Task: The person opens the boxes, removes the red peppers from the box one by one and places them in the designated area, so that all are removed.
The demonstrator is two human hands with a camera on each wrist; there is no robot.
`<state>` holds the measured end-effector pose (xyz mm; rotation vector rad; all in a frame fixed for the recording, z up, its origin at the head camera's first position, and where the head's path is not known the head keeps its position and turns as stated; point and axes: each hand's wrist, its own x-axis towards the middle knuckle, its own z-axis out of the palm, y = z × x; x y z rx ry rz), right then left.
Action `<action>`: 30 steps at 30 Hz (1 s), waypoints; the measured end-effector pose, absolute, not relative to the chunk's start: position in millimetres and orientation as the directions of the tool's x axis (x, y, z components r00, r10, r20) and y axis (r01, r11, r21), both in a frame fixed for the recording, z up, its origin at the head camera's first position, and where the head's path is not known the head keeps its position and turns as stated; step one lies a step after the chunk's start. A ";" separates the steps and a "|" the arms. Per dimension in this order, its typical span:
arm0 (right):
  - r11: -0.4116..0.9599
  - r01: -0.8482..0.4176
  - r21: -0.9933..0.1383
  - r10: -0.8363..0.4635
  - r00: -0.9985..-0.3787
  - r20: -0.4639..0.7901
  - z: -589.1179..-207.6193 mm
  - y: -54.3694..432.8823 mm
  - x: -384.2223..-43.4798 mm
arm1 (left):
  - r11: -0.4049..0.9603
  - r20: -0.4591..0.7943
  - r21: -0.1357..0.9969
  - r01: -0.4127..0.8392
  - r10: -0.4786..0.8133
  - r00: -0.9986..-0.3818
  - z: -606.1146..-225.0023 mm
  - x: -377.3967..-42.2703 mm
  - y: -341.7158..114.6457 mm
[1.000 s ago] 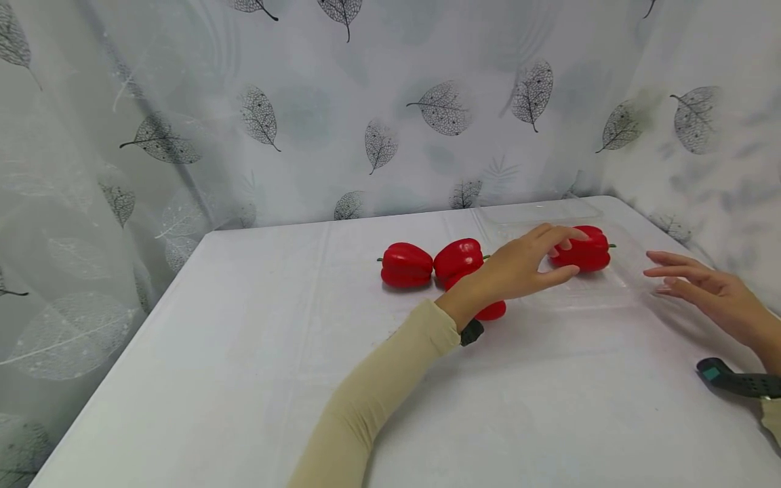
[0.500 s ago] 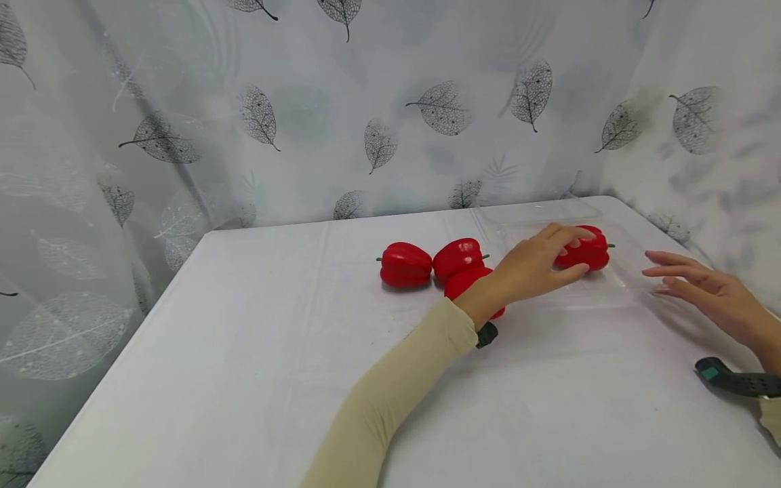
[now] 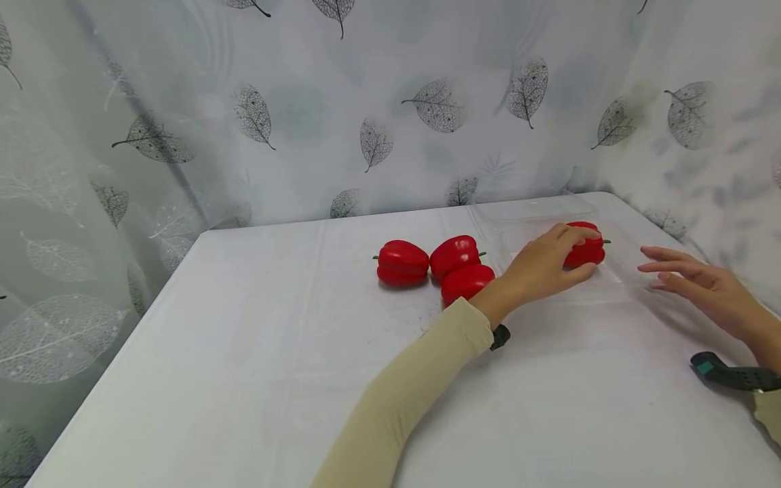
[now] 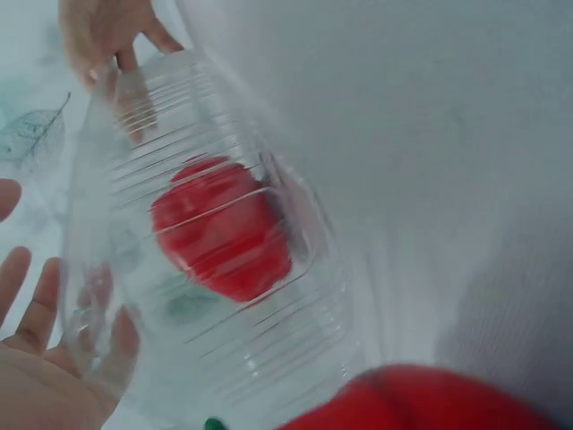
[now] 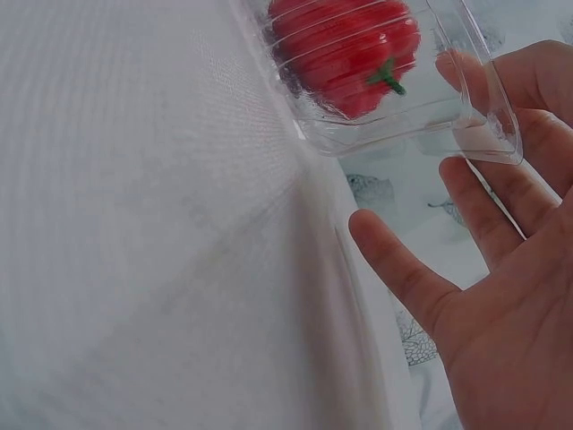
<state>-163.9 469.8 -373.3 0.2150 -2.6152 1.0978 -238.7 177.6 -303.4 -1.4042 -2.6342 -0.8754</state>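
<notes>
A red bell pepper point(image 3: 588, 249) lies in a clear plastic clamshell container point(image 3: 586, 293) at the far right of the table. My left hand point(image 3: 537, 268) hovers over the container, partly covering that pepper in the head view. In the left wrist view, its spread fingers point(image 4: 40, 305) are apart from the pepper and hold nothing. To the right of the container is my right hand point(image 3: 708, 285), with loosely bent, spread fingers. The right wrist view shows its fingertips close to the container's wall; whether they touch it I cannot tell.
Several red bell peppers sit on the white table point(image 3: 244, 352), among them one at the left point(image 3: 403, 263), left of the container. The container's raised lid point(image 3: 537, 207) stands at the back. A leaf-print curtain point(image 3: 305, 102) hangs behind.
My left hand and forearm have moved slightly to the right over the container, uncovering more of the front pepper in the group. The right hand holds nearly the same pose.
</notes>
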 end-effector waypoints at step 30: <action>0.726 -0.152 -0.670 0.035 -0.966 0.257 -371.4 475.7 -165.8 | 0.652 0.165 0.484 0.584 0.587 -0.792 -320.0 -250.4 211.3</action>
